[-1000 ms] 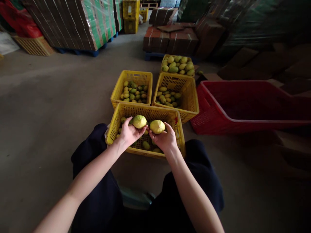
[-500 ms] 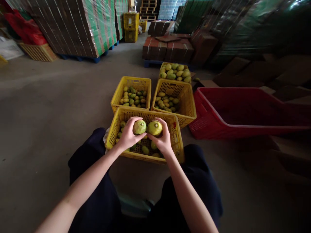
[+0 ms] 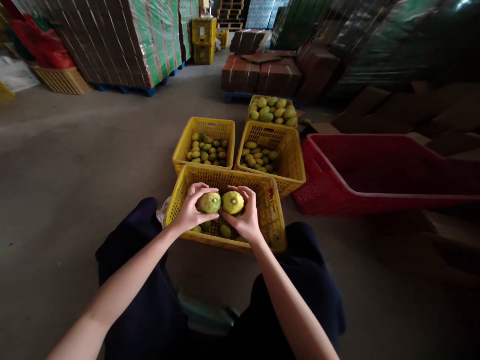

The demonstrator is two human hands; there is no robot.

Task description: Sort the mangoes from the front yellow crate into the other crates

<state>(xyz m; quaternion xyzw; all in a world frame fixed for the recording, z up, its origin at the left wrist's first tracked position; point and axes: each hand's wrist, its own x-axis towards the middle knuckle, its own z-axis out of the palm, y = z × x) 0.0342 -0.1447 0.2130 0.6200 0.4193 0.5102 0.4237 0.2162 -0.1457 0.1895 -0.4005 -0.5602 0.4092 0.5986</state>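
My left hand (image 3: 192, 209) is closed around a green-and-yellow papaya (image 3: 211, 203), its stem end facing me. In my right hand (image 3: 245, 212) is a yellower papaya (image 3: 233, 202), also with the stem end turned up. The two fruits are side by side, almost touching, over the near yellow crate (image 3: 258, 245) between my knees. Several more papayas (image 3: 225, 230) lie inside that crate, partly hidden by my hands.
Behind it stand a left yellow crate (image 3: 179, 150), a right yellow crate (image 3: 294, 155) and a heaped far crate of papayas (image 3: 273, 111). A large red bin (image 3: 318, 192) is at right. Cardboard stacks (image 3: 240, 75) and wrapped pallets (image 3: 112, 45) stand farther back.
Both hands have moved slightly left and lower over the near crate, with the papayas still held. The fruits have tilted a little.
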